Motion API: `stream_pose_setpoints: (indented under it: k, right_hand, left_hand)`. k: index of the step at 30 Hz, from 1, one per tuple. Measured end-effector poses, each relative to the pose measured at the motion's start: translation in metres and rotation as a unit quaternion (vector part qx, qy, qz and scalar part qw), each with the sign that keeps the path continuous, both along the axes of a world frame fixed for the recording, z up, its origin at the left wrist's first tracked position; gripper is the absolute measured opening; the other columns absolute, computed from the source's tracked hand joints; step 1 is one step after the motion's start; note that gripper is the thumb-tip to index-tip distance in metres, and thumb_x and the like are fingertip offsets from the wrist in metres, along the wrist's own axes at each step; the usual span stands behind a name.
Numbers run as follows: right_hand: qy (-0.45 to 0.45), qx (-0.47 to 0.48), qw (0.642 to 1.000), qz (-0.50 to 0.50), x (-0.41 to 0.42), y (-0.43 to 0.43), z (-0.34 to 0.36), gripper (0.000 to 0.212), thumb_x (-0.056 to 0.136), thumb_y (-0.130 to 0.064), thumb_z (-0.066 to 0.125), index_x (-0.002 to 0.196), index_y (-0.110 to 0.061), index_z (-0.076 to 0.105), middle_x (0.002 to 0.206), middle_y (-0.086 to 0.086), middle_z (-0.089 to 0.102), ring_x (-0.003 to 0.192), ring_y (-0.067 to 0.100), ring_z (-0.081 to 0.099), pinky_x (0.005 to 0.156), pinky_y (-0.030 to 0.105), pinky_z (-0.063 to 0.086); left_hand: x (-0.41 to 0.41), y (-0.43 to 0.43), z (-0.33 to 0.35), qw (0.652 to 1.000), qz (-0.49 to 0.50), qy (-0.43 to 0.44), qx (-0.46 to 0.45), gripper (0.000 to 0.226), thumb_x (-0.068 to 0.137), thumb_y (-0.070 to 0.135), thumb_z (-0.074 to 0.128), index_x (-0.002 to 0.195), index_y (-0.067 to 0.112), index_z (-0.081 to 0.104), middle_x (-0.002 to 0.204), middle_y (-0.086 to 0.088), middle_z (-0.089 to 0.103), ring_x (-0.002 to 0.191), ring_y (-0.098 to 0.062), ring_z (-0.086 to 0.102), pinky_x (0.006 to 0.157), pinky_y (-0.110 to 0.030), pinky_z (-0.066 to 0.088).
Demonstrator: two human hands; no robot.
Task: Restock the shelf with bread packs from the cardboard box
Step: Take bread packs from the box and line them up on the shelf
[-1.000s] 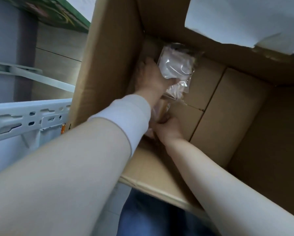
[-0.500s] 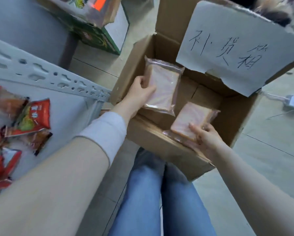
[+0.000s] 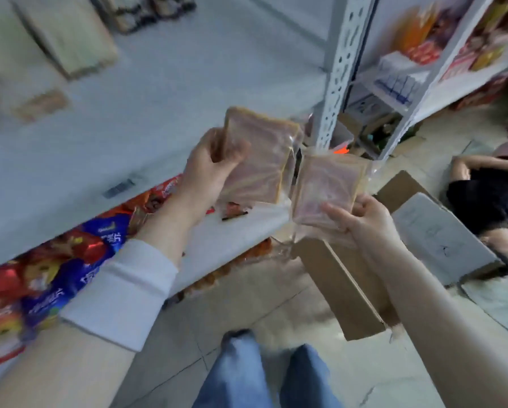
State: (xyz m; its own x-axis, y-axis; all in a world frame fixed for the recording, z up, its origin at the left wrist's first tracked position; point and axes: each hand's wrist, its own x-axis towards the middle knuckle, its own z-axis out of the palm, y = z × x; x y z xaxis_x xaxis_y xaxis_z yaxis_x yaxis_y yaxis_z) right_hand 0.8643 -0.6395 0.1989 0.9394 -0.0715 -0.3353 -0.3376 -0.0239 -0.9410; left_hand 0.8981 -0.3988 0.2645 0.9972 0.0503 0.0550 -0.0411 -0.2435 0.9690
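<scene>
— Hands?
— Both loaded. Left hand (image 3: 208, 169) curls round the side edge of the left pack (image 3: 261, 160), thumb across its face. Right hand (image 3: 364, 222) pinches the right pack (image 3: 326, 189) by its lower edge. The packs sit just beside each other, wrappers near touching.

— Where's the shelf from there?
— Ahead and to my left. The grey shelf (image 3: 146, 92) runs left of the post (image 3: 341, 69). The left pack is already in front of the board, the right one level with the post. So the left hand is nearer and, I judge, sets down first.

— How do the packs lie?
— Both upright, faces toward me, long axis up and slightly tilted. I reckon each needs tipping back to stand or lie on the board.

— Containers?
— The box (image 3: 349, 290) is on the floor, below my right hand, with a paper (image 3: 438, 240) on its flap. Its inside is hidden from here, so I cannot tell what is left. Snack bags (image 3: 70, 260) fill the lower tier at left.
</scene>
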Motion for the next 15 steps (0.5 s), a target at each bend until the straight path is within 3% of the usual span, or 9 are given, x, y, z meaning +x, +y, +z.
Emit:
stream_pose_setpoints:
  k: [4,8,11,13,15]
  right_hand:
    - [-0.089,0.084,0.99,0.074,0.002,0.095,0.076,0.037,0.076,-0.023,0.072,0.106,-0.007,0.058,0.079,-0.001,0.074,0.076,0.015,0.071,0.061,0.02,0.055]
    - [-0.056,0.236,0.954,0.174,-0.008,0.204,0.105,0.031,0.073,-0.032,0.067,0.099,-0.017,0.058,0.073,-0.008,0.071,0.076,0.017,0.073,0.06,0.026,0.057]
    - [-0.02,0.258,0.942,0.212,-0.024,0.285,0.107,0.046,0.069,-0.03,0.066,0.11,-0.01,0.056,0.088,0.003,0.074,0.083,0.022,0.072,0.061,0.028,0.057]
    - [-0.012,0.245,0.938,0.244,-0.03,0.332,0.109,0.055,0.067,-0.028,0.069,0.115,-0.006,0.054,0.097,0.01,0.073,0.089,0.025,0.071,0.065,0.027,0.057]
    - [-0.016,0.221,0.937,0.27,-0.029,0.371,0.11,0.057,0.065,-0.024,0.071,0.115,-0.006,0.052,0.099,0.012,0.073,0.092,0.027,0.07,0.069,0.027,0.058]
  left_hand:
    - [-0.03,0.106,0.081,0.992,0.069,-0.084,-0.068,0.017,0.079,0.029,0.062,0.092,0.021,0.056,0.093,0.001,0.062,0.09,-0.014,0.06,0.089,-0.04,0.048]
    - [-0.069,0.219,0.118,0.976,0.159,-0.112,-0.102,0.015,0.088,0.024,0.057,0.101,0.016,0.059,0.101,-0.003,0.065,0.098,-0.019,0.063,0.098,-0.043,0.048]
    - [-0.101,0.3,0.125,0.962,0.227,-0.108,-0.107,0.016,0.092,0.033,0.051,0.096,0.02,0.06,0.104,-0.003,0.065,0.106,-0.022,0.06,0.099,-0.045,0.046]
    - [-0.118,0.349,0.121,0.955,0.268,-0.113,-0.063,0.022,0.088,0.042,0.05,0.094,0.022,0.054,0.098,-0.003,0.061,0.097,-0.021,0.058,0.091,-0.041,0.045]
    - [-0.129,0.39,0.109,0.947,0.298,-0.115,-0.035,0.015,0.089,0.039,0.052,0.083,0.025,0.048,0.083,0.004,0.054,0.082,-0.013,0.052,0.08,-0.036,0.042]
